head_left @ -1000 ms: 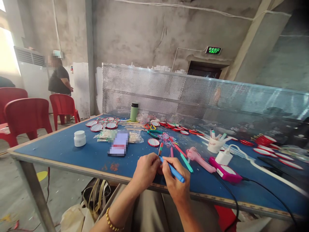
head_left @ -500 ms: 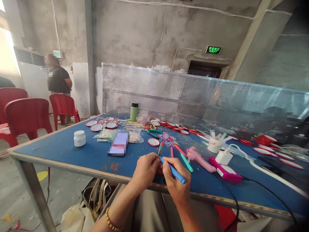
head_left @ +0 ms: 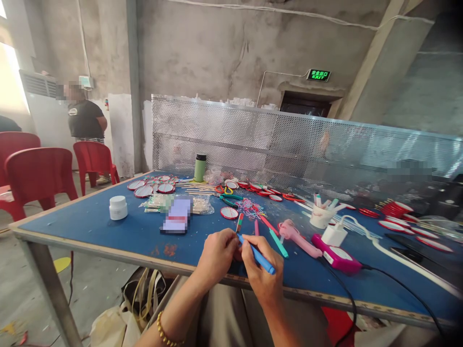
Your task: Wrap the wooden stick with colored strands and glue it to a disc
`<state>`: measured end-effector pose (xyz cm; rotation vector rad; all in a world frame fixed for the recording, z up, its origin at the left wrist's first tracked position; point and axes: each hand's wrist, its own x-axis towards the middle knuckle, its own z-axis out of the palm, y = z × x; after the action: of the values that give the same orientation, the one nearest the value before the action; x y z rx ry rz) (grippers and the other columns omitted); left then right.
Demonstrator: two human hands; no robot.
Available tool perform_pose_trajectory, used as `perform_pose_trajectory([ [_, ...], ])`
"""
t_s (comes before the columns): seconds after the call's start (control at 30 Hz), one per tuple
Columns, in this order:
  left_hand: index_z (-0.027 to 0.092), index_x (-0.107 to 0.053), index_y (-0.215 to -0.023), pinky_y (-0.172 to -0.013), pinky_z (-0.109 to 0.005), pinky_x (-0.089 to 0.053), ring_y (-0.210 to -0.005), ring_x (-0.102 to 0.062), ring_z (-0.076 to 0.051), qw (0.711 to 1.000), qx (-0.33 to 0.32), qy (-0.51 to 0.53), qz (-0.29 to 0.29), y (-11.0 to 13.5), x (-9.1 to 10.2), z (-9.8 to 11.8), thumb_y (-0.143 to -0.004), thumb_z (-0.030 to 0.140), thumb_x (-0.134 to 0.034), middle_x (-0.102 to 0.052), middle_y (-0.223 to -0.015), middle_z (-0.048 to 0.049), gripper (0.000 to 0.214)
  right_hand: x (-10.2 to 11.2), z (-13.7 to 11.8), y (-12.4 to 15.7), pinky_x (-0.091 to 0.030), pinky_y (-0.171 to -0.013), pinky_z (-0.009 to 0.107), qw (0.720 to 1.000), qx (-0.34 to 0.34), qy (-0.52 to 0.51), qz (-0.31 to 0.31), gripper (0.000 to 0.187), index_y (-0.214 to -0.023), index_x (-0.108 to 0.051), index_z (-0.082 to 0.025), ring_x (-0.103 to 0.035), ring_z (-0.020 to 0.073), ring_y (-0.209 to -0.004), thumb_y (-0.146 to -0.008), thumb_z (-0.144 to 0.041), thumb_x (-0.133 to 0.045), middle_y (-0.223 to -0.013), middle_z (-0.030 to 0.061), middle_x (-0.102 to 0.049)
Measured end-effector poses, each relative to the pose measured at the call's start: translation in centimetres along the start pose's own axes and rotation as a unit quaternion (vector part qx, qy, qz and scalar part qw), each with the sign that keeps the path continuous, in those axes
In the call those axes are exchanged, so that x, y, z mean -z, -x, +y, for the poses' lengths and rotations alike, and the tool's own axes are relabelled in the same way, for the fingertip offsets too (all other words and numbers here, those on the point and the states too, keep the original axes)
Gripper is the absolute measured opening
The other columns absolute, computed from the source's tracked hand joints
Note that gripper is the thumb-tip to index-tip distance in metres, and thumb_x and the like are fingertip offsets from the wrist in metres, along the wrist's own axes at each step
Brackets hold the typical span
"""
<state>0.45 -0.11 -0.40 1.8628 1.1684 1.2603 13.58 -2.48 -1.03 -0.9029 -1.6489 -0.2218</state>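
Note:
My right hand (head_left: 266,277) is closed round a blue marker pen (head_left: 263,261), its tip pointing forward and left. My left hand (head_left: 216,253) is closed on a thin flat stick with red and green bands (head_left: 239,222), whose coloured end sticks up past the fingers. The pen's tip is at the stick; whether it touches cannot be made out. The lower part of the stick is hidden by my fingers. Just ahead lie a pink pen (head_left: 256,227), a teal pen (head_left: 278,244) and a round white disc with a red rim (head_left: 229,213).
On the blue table (head_left: 137,236) lie a phone (head_left: 178,216), a white jar (head_left: 118,207), pliers (head_left: 229,200), a pink glue gun (head_left: 300,239), a magenta box (head_left: 336,258) with cables and a cup of pens (head_left: 320,217). A perforated metal screen (head_left: 217,135) stands behind. A person (head_left: 86,118) stands at left.
Both hands keep nearly the same pose, with the pen at the stick. The view has shifted very slightly.

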Motion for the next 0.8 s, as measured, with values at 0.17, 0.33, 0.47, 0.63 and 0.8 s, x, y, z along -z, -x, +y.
perform_pose_trajectory([
  [0.17,0.019,-0.044,-0.060,-0.057,-0.023,-0.025,-0.059,-0.041,-0.011,1.000,0.000,-0.002,0.001,-0.04,0.03,-0.10,-0.085,0.025,-0.046,-0.048,-0.058,0.0029,0.026,0.04,0.00,-0.01,-0.053,-0.060,0.022,1.000,-0.006,-0.010,-0.006,0.012,-0.087,-0.065,-0.020,-0.068,0.0126,-0.060,-0.094,-0.022,-0.055,-0.071,-0.0005,-0.071],
  [0.33,0.019,-0.046,-0.061,-0.058,-0.022,-0.028,-0.059,-0.045,-0.012,1.000,0.001,0.016,-0.006,-0.04,0.05,-0.01,-0.085,0.026,-0.047,-0.050,-0.058,0.0028,0.025,0.06,-0.02,0.02,-0.054,-0.058,0.023,1.000,-0.008,0.001,0.008,0.013,-0.088,-0.066,-0.019,-0.068,0.0138,-0.059,-0.093,-0.024,-0.055,-0.070,0.0002,-0.071],
  [0.47,0.019,-0.048,-0.061,-0.059,-0.023,-0.028,-0.059,-0.045,-0.012,1.000,0.002,0.011,-0.004,-0.02,0.05,0.07,-0.085,0.026,-0.046,-0.051,-0.058,0.0028,0.025,0.01,0.00,-0.14,-0.054,-0.058,0.022,1.000,-0.003,0.005,0.010,0.013,-0.088,-0.066,-0.019,-0.068,0.0135,-0.058,-0.093,-0.023,-0.054,-0.069,0.0000,-0.071],
  [0.63,0.019,-0.046,-0.060,-0.057,-0.023,-0.027,-0.059,-0.043,-0.012,1.000,-0.002,-0.008,0.001,0.04,0.07,0.14,-0.085,0.026,-0.046,-0.050,-0.057,0.0025,0.026,-0.04,0.02,-0.10,-0.054,-0.058,0.022,1.000,-0.002,0.004,0.004,0.013,-0.089,-0.066,-0.019,-0.069,0.0135,-0.059,-0.094,-0.023,-0.054,-0.070,0.0003,-0.072],
  [0.8,0.019,-0.046,-0.060,-0.057,-0.022,-0.027,-0.059,-0.044,-0.012,1.000,0.000,-0.010,0.001,0.07,0.09,0.19,-0.085,0.026,-0.046,-0.050,-0.058,0.0021,0.026,-0.03,-0.12,-0.12,-0.054,-0.057,0.022,1.000,-0.006,0.002,0.009,0.014,-0.088,-0.066,-0.019,-0.069,0.0138,-0.058,-0.093,-0.024,-0.055,-0.070,0.0004,-0.072],
])
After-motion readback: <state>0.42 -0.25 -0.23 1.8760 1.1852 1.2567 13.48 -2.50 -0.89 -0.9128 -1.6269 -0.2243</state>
